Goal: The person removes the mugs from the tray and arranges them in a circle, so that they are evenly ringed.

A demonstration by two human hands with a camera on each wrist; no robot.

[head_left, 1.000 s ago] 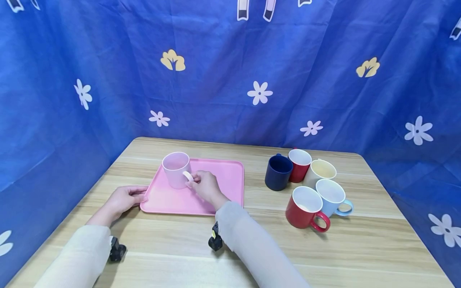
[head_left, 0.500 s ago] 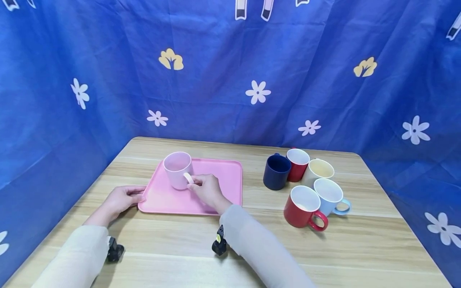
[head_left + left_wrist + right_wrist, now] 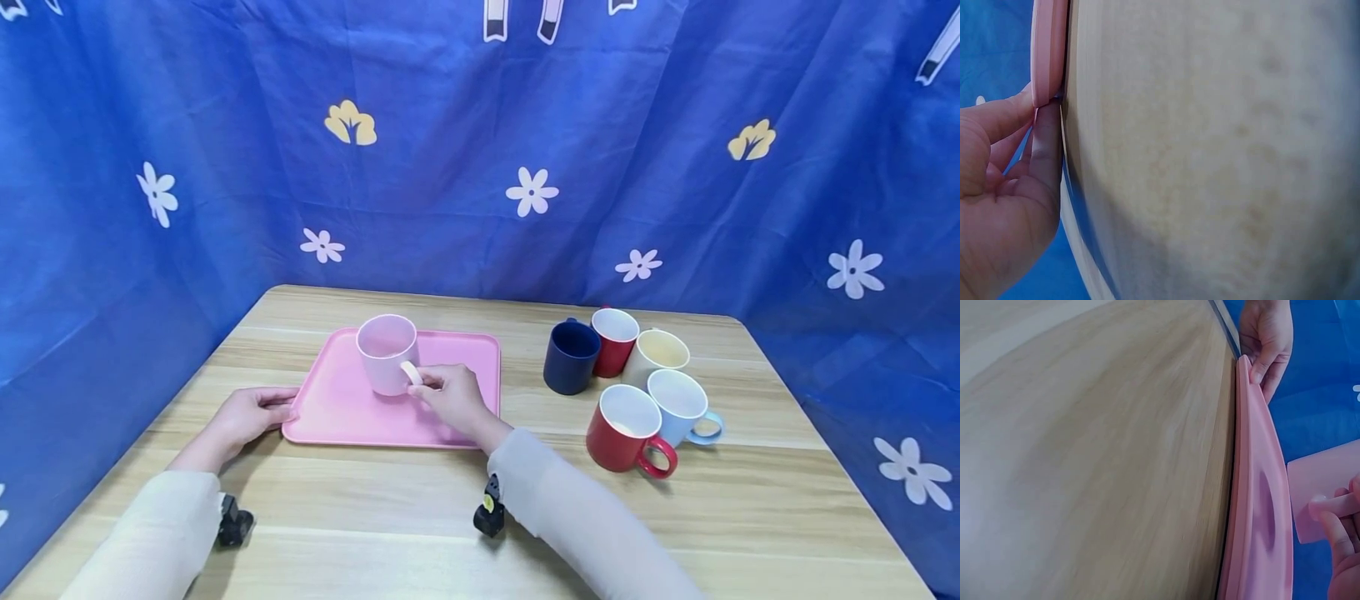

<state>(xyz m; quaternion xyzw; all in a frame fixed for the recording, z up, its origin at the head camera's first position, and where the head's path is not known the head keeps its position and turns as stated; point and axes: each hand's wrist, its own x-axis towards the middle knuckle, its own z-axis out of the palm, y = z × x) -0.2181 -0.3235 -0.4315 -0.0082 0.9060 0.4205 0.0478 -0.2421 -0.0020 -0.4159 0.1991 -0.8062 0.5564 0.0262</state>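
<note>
A light pink mug (image 3: pixel 386 367) is upright over the pink tray (image 3: pixel 322 408), and my right hand (image 3: pixel 453 400) pinches its handle between thumb and fingers. In the right wrist view the mug (image 3: pixel 1313 487) shows close over the tray (image 3: pixel 1272 550), with a dark shadow on the tray beside it. My left hand (image 3: pixel 243 419) grips the tray's left edge. In the left wrist view, the thumb lies on one side of the tray's corner (image 3: pixel 1047 56) and a finger on the other.
To the right of the tray stand a navy mug (image 3: pixel 572 358), a red mug (image 3: pixel 618 342) behind it, a cream mug (image 3: pixel 652 358), a light blue mug (image 3: pixel 678 404) and a front red mug (image 3: pixel 622 429). A blue patterned curtain (image 3: pixel 450 208) surrounds the wooden table (image 3: pixel 390 533).
My right hand has moved the pink mug to the right across the tray. My left hand keeps its grip on the tray's edge. The head view has shifted slightly.
</note>
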